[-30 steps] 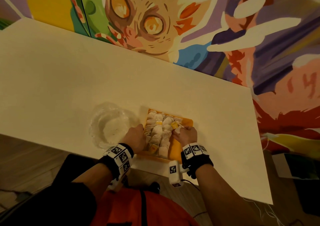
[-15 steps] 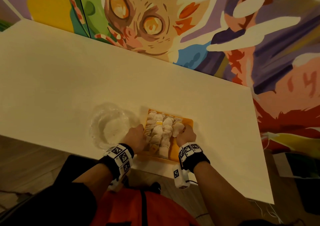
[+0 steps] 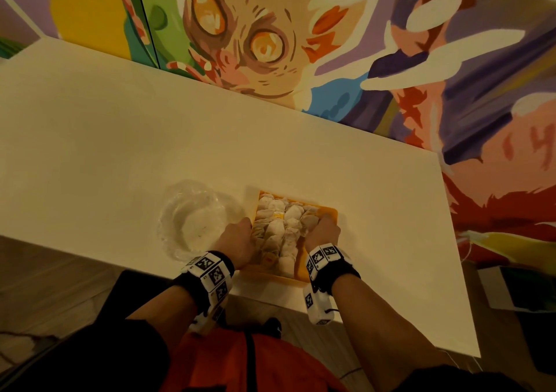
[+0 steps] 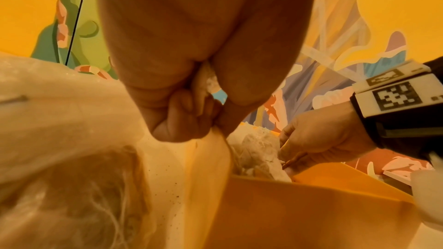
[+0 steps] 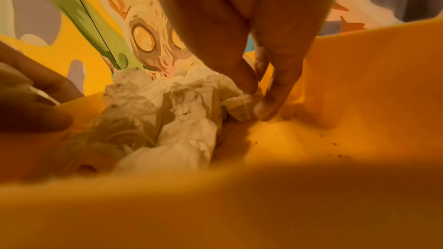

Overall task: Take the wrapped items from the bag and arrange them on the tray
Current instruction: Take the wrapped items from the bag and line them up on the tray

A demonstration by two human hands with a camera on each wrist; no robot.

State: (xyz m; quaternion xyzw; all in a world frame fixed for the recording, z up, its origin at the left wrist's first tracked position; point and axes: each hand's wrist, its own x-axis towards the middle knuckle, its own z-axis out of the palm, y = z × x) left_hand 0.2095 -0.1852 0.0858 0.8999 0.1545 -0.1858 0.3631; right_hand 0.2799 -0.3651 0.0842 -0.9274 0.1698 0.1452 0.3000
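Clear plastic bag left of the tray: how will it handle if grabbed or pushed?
The bag looks thin and crumpled, so probably floppy, collapsing under a pinch. It sags flat on the table, seemingly near empty, so likely very light and apt to slide when pushed. Its glossy film may be slippery.

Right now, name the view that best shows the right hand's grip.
Right wrist: the right hand pinches a wrapped item over the tray. Head shows only the hand's back; left wrist shows it sidelong.
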